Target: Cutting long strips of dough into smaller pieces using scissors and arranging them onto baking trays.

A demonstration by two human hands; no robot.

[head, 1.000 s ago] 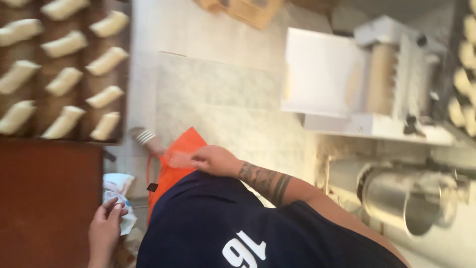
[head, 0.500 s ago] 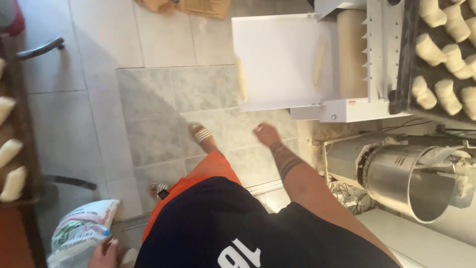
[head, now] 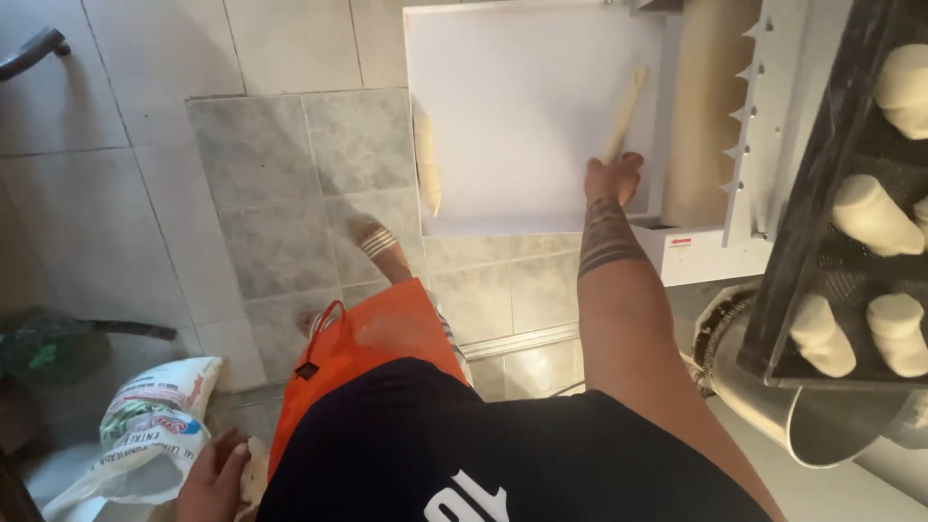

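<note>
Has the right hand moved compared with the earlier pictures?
Yes. The right hand went from the orange shorts out to the white tray, touching a dough stick.

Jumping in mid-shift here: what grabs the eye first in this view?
The right hand stretches out onto the white tray of the dough machine at top centre, touching the end of a long rolled dough stick; a second stick lies along the tray's left edge. At far right, a dark rack tray holds pale dough pieces. At bottom left, the left hand rests by a printed sack.

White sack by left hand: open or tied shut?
Open. The white sack has a gaping, untied mouth beside the left hand.
</note>
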